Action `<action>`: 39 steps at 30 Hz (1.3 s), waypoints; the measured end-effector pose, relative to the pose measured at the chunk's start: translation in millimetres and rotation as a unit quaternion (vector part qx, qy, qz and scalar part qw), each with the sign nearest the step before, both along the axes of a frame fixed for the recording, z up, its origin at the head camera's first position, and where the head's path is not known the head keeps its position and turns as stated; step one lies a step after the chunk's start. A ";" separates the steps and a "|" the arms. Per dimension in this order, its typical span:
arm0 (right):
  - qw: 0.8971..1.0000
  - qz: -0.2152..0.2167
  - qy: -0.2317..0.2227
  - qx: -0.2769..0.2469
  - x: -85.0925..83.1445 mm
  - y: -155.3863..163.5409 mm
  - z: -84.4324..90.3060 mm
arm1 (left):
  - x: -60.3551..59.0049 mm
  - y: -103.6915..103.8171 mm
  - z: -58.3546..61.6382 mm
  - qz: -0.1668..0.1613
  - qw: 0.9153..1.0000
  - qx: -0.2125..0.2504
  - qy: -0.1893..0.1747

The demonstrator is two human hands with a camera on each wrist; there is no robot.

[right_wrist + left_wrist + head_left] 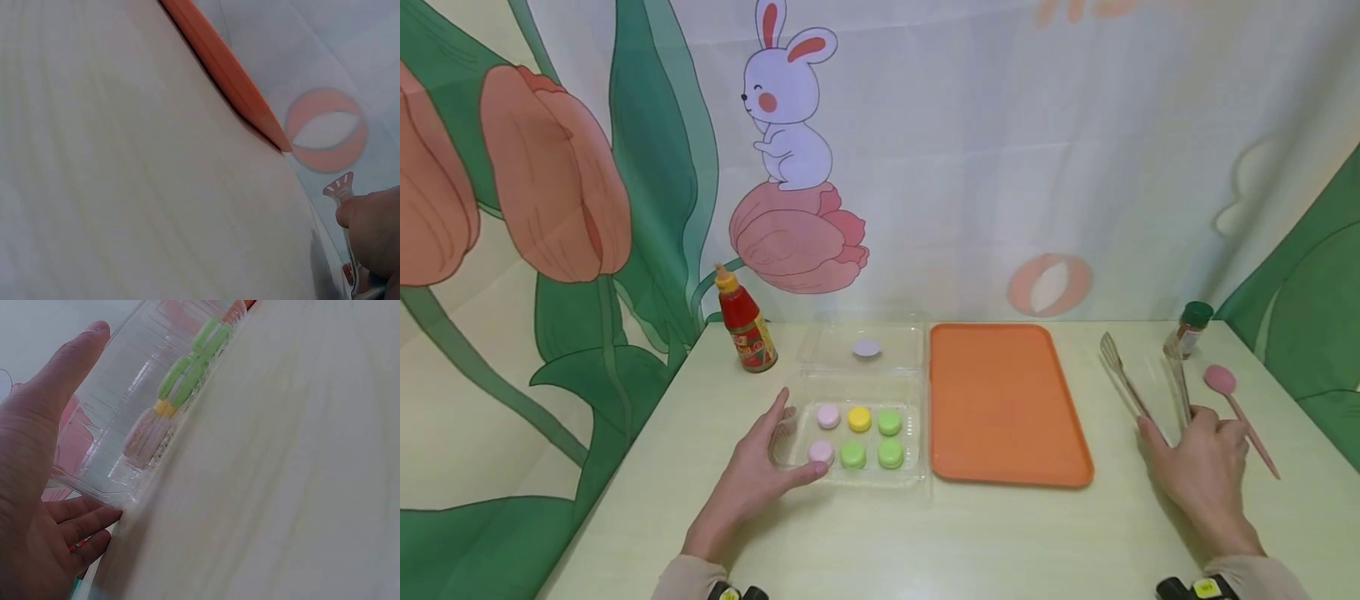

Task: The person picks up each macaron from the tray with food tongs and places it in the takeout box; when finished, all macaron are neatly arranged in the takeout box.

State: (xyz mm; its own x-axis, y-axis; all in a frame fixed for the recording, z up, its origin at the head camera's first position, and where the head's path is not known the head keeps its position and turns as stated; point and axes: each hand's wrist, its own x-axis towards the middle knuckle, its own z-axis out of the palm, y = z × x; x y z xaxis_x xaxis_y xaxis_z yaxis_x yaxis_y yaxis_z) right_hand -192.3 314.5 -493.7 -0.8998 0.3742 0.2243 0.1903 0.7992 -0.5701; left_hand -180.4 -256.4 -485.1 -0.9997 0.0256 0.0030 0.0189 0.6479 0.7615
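- Left hand [758,475] rests straight-fingered against the clear plastic macaron box [853,433], steadying its near-left corner.
- Right hand [1198,467] curls around slotted metal tongs [1142,383] by the desk's right edge, apparently to lift them.

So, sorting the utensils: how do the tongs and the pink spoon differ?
The tongs are metal with two slotted arms; the pink spoon is a single pink piece. The right hand grasps the tongs; the pink spoon lies untouched beside it. Both lie on the table, right of the orange tray.
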 end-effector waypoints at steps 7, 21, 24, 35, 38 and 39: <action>0.999 0.005 -0.008 0.045 -2.1 1.2 -8.4 | 0.2 -0.2 0.9 -0.003 1.000 -0.002 0.003; 0.995 0.023 -0.025 0.092 0.1 1.1 -1.1 | -0.5 0.7 2.9 -0.001 1.000 -0.005 -0.002; 0.996 0.017 -0.006 0.085 1.2 -2.6 3.6 | -0.4 0.8 3.0 -0.001 1.000 -0.012 -0.002; 0.991 0.052 0.112 0.055 -11.7 -42.4 35.6 | -1.6 -2.4 9.1 -0.010 0.999 -0.032 0.026; 0.988 0.080 0.123 0.041 -18.3 -57.4 44.1 | -2.4 -8.2 12.8 -0.009 0.999 -0.025 0.029; 0.987 0.094 0.126 0.029 -21.2 -63.3 47.2 | -2.8 -11.2 14.8 -0.007 0.999 -0.023 0.032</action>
